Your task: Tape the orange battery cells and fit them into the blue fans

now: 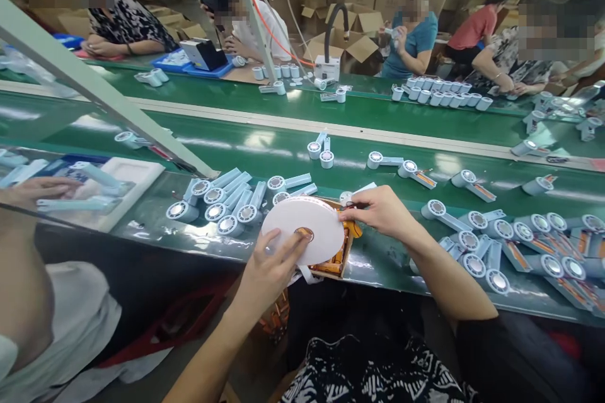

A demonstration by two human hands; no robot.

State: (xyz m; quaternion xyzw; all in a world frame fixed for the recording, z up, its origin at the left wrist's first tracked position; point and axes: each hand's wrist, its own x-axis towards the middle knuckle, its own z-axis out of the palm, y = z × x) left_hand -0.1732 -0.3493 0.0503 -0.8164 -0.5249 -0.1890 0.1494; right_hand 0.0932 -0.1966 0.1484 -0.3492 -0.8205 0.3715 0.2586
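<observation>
My left hand (278, 258) holds a large white roll (312, 220), which looks like a reel of tape. Its fingers lie across the flat face and around the centre hole. My right hand (382, 211) is closed in a pinch at the reel's right edge; what it grips is small and partly hidden. Dark wire and a small round white part (346, 198) show at those fingertips. Just below them is an orange wrapped piece (352, 228). Under the reel, partly covered, stands a box (348, 255) of orange cylindrical cells. A white strip (308, 275) hangs below the reel.
Pale blue handheld fan bodies (229, 225) lie grouped to the left, with many more (486, 264) to the right, some showing orange inside. Beyond runs a green conveyor (265, 138) with scattered fans. A slanted metal post (94, 82) rises at left. A co-worker's hand (45, 192) is beside a white tray (137, 186).
</observation>
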